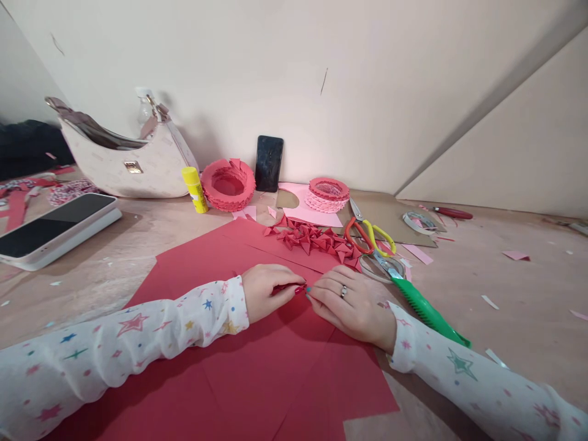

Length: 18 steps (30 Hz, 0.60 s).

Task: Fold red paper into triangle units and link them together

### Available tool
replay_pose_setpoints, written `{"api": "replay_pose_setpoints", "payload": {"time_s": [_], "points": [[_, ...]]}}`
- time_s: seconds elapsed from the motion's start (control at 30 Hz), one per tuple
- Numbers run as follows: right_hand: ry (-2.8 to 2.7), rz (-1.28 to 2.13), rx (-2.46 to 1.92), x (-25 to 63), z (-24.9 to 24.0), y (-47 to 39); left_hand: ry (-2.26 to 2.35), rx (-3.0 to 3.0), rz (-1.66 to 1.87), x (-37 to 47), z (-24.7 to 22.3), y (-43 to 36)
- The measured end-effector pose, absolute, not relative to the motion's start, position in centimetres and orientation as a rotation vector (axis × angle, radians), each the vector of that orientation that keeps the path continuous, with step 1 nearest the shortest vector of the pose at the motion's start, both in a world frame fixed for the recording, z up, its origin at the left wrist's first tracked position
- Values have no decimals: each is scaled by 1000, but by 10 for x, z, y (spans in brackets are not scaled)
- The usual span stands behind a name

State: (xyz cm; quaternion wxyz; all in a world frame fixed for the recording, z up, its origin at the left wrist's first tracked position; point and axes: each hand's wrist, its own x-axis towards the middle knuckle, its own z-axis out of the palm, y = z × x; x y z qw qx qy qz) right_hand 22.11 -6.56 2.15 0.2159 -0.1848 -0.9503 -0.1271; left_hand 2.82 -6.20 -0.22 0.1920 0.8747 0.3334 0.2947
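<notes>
Above large sheets of red paper (239,361), my left hand (271,291) and my right hand (351,303) meet at the fingertips. Both are closed in a pinch on what looks like a small folded piece of red paper (300,289), mostly hidden by the fingers. Just beyond them lies a heap of folded red paper triangles (316,239). Two rings built from folded paper stand farther back: a red ring (229,184) and a pink ring with a red top (327,196).
Right of my hands lie scissors (372,236), a green-handled cutter (427,312) and a tape roll (419,222) on cardboard (390,211). A yellow glue stick (195,191), a handbag (124,162), a phone (59,226) and a dark phone (269,163) stand or lie left and behind.
</notes>
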Motion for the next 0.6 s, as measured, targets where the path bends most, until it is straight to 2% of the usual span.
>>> {"api": "replay_pose_setpoints", "payload": {"time_s": [0.6], "points": [[-2526, -245, -565, 220, 14, -66, 910, 2489, 873, 29, -4, -62]]}}
